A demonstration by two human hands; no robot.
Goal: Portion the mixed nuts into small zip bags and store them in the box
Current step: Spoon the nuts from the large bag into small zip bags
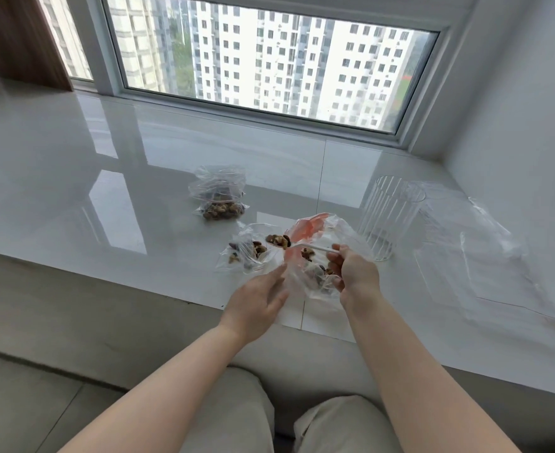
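Step in hand, by judgement: spooning nuts from the red-tinted supply bag (315,253) into a small bag. Left of it, the open small zip bag (248,253); the left hand (256,305) reaches with straight fingers, holding nothing. The right hand (354,273) grips a white spoon (305,247) loaded with nuts. Next move calls for steadying the bag mouth. Beyond, one filled bag (220,197). Right, one clear box (389,217). Count: two small bags, one box.

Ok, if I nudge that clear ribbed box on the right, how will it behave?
The clear ribbed box looks like stiff, thin plastic and empty, so probably light. It stands tall and upright on a glossy sill, so a high push may tip it, while a low one likely slides it.
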